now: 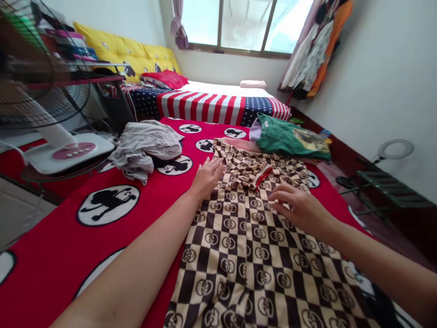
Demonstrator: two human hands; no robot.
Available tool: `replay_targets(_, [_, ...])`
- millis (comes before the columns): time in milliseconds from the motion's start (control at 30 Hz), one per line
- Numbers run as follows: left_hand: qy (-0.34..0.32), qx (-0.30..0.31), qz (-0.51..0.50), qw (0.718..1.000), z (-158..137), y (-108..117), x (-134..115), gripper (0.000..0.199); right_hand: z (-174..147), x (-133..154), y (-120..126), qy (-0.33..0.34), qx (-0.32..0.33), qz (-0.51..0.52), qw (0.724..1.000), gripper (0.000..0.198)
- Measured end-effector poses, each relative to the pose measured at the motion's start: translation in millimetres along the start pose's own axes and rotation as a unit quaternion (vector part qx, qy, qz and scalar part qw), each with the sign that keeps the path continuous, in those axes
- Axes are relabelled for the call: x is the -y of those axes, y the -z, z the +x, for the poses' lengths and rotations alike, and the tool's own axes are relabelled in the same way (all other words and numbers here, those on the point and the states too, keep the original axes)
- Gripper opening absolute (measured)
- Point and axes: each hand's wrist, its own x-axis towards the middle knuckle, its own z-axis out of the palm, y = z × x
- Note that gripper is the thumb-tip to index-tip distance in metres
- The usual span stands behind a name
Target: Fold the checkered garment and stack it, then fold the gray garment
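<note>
A brown and beige checkered garment point(244, 237) with round printed motifs lies spread over the red blanket point(164, 214). Near its far end is a collar or trim with a red and black stripe point(262, 177). My left hand point(209, 175) rests on the garment's left edge, fingers stretched out and nothing in them. Over the right part of the cloth is my right hand point(290, 202), its fingers apart and slightly bent; whether the fingertips touch the fabric I cannot tell. The garment's near end runs out of view.
A crumpled grey cloth point(146, 143) lies to the left, and a folded green garment point(290, 139) at the back right. On the left stands a fan point(70, 150). A second bed point(205, 102) is under the window. At the right are a dark green rack point(392, 189) and hanging clothes point(314, 54).
</note>
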Motion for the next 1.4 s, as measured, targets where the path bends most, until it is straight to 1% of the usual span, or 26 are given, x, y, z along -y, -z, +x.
replay_targets(67, [-0.02,-0.039,-0.052,0.998,0,2,1,0.049,-29,9,13,-0.034,0.007,0.018,0.999,0.016])
replay_targets(133, [-0.037,-0.068,-0.08,0.994,0,4,0,0.046,-57,16,25,-0.073,0.012,0.022,0.997,0.016])
replay_targets(233, [-0.045,-0.077,-0.086,0.992,-2,7,-10,0.04,-94,17,37,-0.136,0.016,0.012,0.99,0.015])
replay_targets(300, [-0.057,-0.059,-0.082,0.993,-4,6,-22,0.038,-114,13,41,-0.183,0.013,0.006,0.983,0.017])
replay_targets(333, [-0.069,-0.041,-0.076,0.994,-5,5,-30,0.036,-122,10,43,-0.207,0.012,0.01,0.978,0.022])
replay_targets(400, [-0.11,0.007,-0.06,0.992,-8,1,-45,0.032,-133,3,44,-0.244,0.008,0.034,0.969,0.031])
replay_targets(433, [-0.133,0.036,-0.05,0.989,-10,-2,-53,0.031,-136,0,45,-0.257,0.005,0.053,0.965,0.033])
replay_targets(500, [-0.158,0.087,-0.021,0.983,-15,-9,-65,0.036,-138,-6,45,-0.274,-0.004,0.094,0.957,0.029])
replay_targets(533, [-0.157,0.107,-0.003,0.982,-17,-13,-69,0.043,-137,-9,44,-0.281,-0.01,0.112,0.953,0.026])
replay_targets(600, [-0.13,0.148,0.04,0.98,-22,-23,-73,0.057,-132,-16,41,-0.293,-0.025,0.141,0.945,0.022])
replay_targets(667, [-0.11,0.181,0.089,0.973,-27,-34,-73,0.063,-123,-24,37,-0.303,-0.045,0.171,0.937,0.022])
replay_targets(700, [-0.11,0.187,0.116,0.969,-30,-40,-72,0.063,-117,-30,34,-0.304,-0.057,0.187,0.932,0.022])
replay_targets(800, [-0.124,0.158,0.179,0.963,-36,-52,-68,0.063,-91,-53,27,-0.311,-0.108,0.232,0.915,0.023])
replay_targets(867, [-0.127,0.144,0.191,0.963,-38,-56,-67,0.063,-69,-73,23,-0.341,-0.154,0.251,0.893,0.022])
replay_targets(933, [-0.129,0.142,0.19,0.963,-40,-56,-67,0.061,-45,-96,18,-0.382,-0.197,0.257,0.865,0.024])
replay_targets(1067, [-0.122,0.128,0.176,0.968,-42,-53,-68,0.059,0,-135,2,-0.456,-0.242,0.261,0.816,0.037])
replay_targets(1167, [-0.124,0.126,0.141,0.974,-43,-49,-69,0.059,23,-149,-11,-0.496,-0.245,0.274,0.787,0.044])
replay_targets(1233, [-0.135,0.116,0.096,0.979,-44,-45,-70,0.054,31,-150,-16,-0.504,-0.23,0.289,0.781,0.039])
replay_targets(1333, [-0.148,0.08,-0.003,0.986,-42,-39,-72,0.043,36,-145,-18,-0.498,-0.209,0.314,0.781,0.024])
replay_targets(1400, [-0.141,0.055,-0.077,0.985,-40,-36,-71,0.039,36,-141,-16,-0.491,-0.228,0.314,0.78,0.018])
